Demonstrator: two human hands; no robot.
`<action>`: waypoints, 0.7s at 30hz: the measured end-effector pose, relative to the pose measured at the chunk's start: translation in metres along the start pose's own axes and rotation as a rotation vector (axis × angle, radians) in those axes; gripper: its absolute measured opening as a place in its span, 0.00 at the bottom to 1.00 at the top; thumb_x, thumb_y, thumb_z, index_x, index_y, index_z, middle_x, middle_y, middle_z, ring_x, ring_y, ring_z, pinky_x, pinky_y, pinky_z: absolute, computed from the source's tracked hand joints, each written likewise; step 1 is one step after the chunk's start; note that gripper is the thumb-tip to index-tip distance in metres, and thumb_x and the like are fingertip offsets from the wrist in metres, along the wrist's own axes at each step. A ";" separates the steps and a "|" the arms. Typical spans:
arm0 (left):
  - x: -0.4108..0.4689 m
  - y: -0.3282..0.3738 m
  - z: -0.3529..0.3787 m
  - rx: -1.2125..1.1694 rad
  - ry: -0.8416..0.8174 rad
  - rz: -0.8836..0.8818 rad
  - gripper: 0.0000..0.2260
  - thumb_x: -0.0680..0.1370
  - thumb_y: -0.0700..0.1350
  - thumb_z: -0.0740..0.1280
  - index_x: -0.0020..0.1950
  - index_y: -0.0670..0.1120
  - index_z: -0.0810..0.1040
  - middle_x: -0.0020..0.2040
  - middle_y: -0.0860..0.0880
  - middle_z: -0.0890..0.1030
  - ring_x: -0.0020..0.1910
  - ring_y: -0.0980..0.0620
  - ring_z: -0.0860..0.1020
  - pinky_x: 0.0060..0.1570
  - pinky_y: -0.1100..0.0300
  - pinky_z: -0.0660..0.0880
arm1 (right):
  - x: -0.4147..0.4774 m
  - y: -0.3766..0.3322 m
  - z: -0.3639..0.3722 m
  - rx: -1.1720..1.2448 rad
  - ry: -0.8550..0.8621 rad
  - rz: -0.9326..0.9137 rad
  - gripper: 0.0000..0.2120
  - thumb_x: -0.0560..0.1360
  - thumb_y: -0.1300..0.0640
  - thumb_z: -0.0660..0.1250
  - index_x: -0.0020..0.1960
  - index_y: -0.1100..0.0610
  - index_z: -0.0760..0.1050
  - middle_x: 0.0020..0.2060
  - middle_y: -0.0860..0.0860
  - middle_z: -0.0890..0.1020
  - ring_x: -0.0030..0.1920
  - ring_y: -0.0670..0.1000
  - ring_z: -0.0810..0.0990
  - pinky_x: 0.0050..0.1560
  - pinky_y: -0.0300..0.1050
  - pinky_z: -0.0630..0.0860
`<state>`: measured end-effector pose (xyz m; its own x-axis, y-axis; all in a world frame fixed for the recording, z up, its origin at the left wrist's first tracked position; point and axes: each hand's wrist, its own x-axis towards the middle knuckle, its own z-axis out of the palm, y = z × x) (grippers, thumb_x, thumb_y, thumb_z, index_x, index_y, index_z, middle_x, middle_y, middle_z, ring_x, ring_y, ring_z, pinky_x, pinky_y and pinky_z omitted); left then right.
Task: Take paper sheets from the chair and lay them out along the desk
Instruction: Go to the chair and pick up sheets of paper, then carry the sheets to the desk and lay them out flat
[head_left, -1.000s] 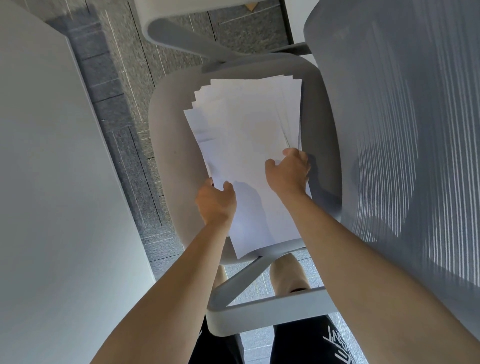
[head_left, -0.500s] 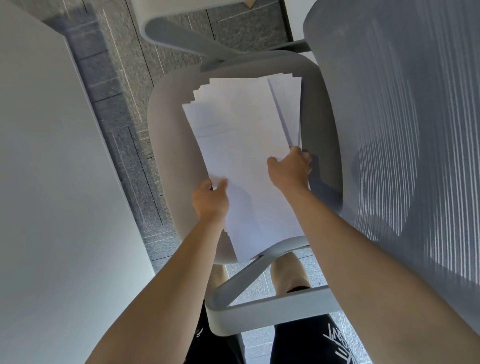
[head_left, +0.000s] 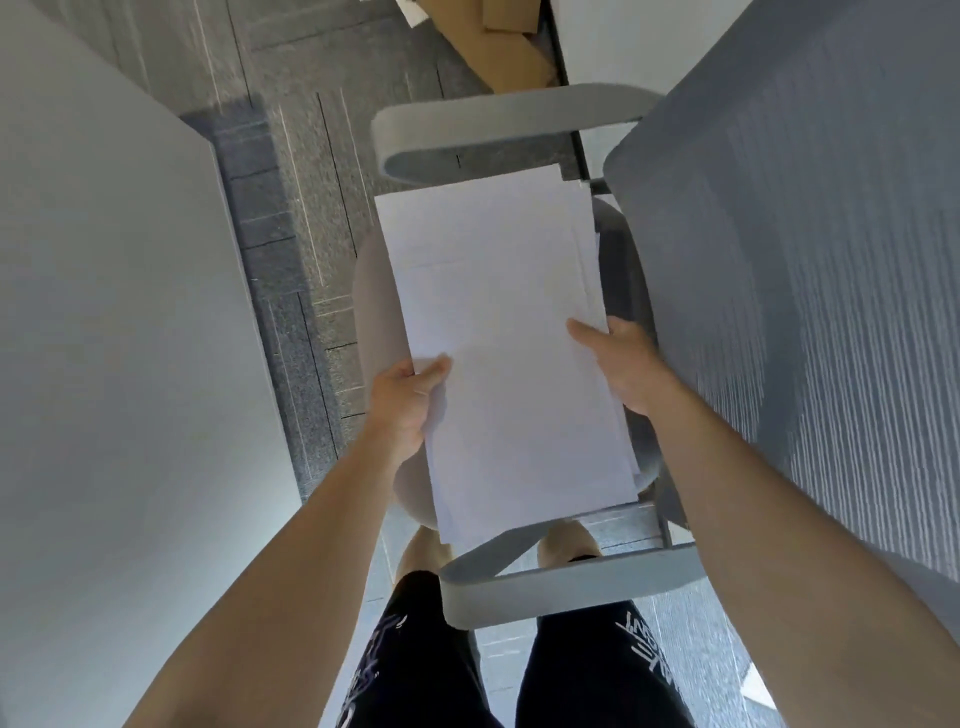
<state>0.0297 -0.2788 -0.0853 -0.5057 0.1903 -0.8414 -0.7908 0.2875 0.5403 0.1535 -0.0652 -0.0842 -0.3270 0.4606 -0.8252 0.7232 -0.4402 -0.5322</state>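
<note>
A stack of white paper sheets (head_left: 498, 332) is held up above the grey seat (head_left: 371, 322) of the office chair. My left hand (head_left: 408, 400) grips the stack's left edge, thumb on top and fingers underneath. On the right edge my right hand (head_left: 621, 364) grips it the same way, thumb lying across the top sheet. The sheets sit squared together, with a few edges fanned out on the right side. The white desk (head_left: 114, 364) fills the left of the view.
The chair's mesh backrest (head_left: 810, 291) rises on the right, with grey armrests in front (head_left: 566, 587) and behind (head_left: 498, 130) the seat. Dark carpet tiles (head_left: 296, 218) run between desk and chair. Brown cardboard (head_left: 509, 52) lies at the top. My legs stand below.
The fanned sheets have been gathered into one stack and lifted off the seat. Both hands now hold its side edges, and my view has shifted back.
</note>
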 end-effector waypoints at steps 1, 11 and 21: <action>-0.010 0.014 -0.003 -0.006 -0.041 0.012 0.01 0.77 0.38 0.71 0.45 0.41 0.82 0.43 0.46 0.84 0.41 0.50 0.83 0.45 0.58 0.79 | -0.013 -0.012 -0.002 0.009 -0.019 -0.026 0.06 0.76 0.50 0.71 0.49 0.52 0.82 0.50 0.52 0.86 0.52 0.56 0.84 0.59 0.59 0.79; -0.155 0.127 -0.041 -0.087 -0.236 0.050 0.38 0.66 0.58 0.79 0.71 0.46 0.73 0.67 0.52 0.77 0.62 0.51 0.78 0.63 0.52 0.73 | -0.206 -0.133 -0.006 -0.051 0.006 -0.348 0.06 0.80 0.58 0.65 0.46 0.52 0.80 0.51 0.57 0.85 0.46 0.56 0.82 0.55 0.61 0.80; -0.292 0.107 -0.100 -0.402 0.104 0.326 0.10 0.67 0.42 0.71 0.46 0.38 0.79 0.39 0.40 0.77 0.32 0.45 0.75 0.34 0.55 0.72 | -0.300 -0.170 0.018 -0.064 -0.249 -0.589 0.07 0.79 0.53 0.67 0.53 0.56 0.79 0.49 0.55 0.84 0.44 0.53 0.82 0.48 0.50 0.82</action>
<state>0.0581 -0.3971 0.2179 -0.7629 0.1092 -0.6372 -0.6462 -0.1580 0.7466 0.1175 -0.1426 0.2507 -0.8064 0.4147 -0.4216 0.4117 -0.1181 -0.9036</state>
